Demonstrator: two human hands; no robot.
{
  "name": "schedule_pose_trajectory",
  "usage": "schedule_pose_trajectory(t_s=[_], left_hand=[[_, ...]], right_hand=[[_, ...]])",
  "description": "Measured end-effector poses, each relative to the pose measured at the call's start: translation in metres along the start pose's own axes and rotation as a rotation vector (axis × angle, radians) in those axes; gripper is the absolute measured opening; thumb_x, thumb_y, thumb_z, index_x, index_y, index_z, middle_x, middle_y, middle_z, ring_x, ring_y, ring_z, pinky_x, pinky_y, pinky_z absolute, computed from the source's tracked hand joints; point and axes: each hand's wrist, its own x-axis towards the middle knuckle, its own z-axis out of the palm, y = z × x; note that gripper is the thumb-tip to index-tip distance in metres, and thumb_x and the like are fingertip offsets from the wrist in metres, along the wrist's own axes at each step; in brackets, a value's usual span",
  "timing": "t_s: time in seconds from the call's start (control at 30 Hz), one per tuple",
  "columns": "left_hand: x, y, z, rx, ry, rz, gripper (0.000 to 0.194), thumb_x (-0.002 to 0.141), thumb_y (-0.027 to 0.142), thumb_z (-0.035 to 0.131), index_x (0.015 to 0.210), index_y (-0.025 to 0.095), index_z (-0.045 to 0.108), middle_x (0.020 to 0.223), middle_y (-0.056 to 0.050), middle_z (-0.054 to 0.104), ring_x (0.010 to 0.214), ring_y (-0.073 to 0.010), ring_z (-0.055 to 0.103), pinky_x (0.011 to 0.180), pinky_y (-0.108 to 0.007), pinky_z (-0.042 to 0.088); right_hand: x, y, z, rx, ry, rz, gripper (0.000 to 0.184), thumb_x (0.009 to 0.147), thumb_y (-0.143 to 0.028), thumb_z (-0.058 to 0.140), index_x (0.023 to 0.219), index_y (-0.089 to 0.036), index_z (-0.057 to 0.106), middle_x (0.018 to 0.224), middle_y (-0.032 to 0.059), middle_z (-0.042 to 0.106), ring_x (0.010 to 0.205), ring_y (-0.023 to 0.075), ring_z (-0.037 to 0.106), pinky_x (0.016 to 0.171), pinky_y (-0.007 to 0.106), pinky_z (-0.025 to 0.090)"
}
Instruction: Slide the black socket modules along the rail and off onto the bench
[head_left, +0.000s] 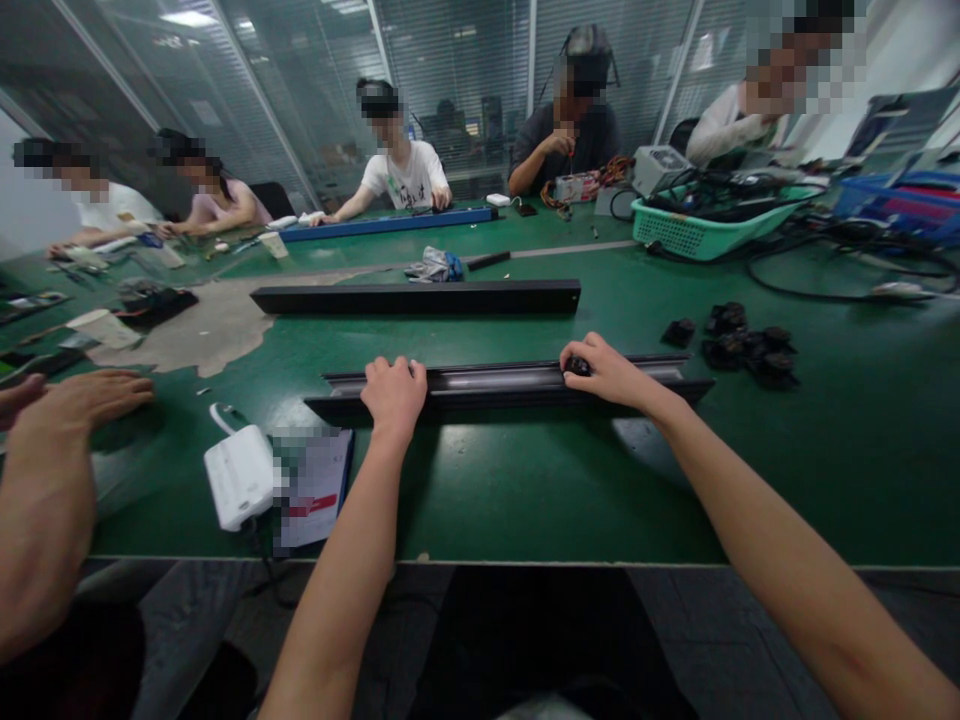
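Observation:
A long black channel-shaped rail (pixel 495 383) lies crosswise on the green table in front of me, its grey inner trough facing up. My left hand (pixel 395 395) is closed over the rail near its left end; its fingertips are partly hidden behind the hand. Toward the right end, my right hand (pixel 606 372) grips a small rounded black part (pixel 577 366) at the trough. Whether that part touches the rail is hard to tell. Several similar black parts (pixel 750 345) sit in a loose group to the right.
Beyond the rail lies a second black bar (pixel 420 298), with gloves (pixel 435 265) behind it. A green basket (pixel 705 225) of cables stands back right. At front left are a white box (pixel 240 475) and a booklet (pixel 319 490). A neighbour's hand (pixel 105 395) rests at left; several people sit opposite.

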Motion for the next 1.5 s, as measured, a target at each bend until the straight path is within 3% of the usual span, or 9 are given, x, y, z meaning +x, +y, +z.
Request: schedule_pose_trajectory(t_s=[0.83,1.5], left_hand=[[0.002,-0.002,0.006,0.008,0.024,0.006,0.046,0.100,0.036,0.032,0.112,0.015,0.072,0.114,-0.018,0.062,0.113,-0.0328,0.053,0.078,-0.039,0.052],[0.001,-0.001,0.004,0.022,0.023,0.005,0.045,0.100,0.035,0.032,0.111,0.015,0.071,0.113,-0.018,0.063,0.112,-0.0327,0.054,0.077,-0.039,0.053]], right_hand=[[-0.003,0.003,-0.014,-0.034,-0.083,0.076,0.020,0.082,-0.029,0.059,0.100,-0.021,0.063,0.098,0.0057,0.046,0.097,0.0215,0.052,0.095,0.036,0.043],[-0.009,0.010,-0.023,-0.087,-0.077,0.107,0.019,0.080,-0.030,0.061,0.098,-0.022,0.064,0.095,0.0048,0.048,0.093,0.0215,0.054,0.094,0.037,0.045]])
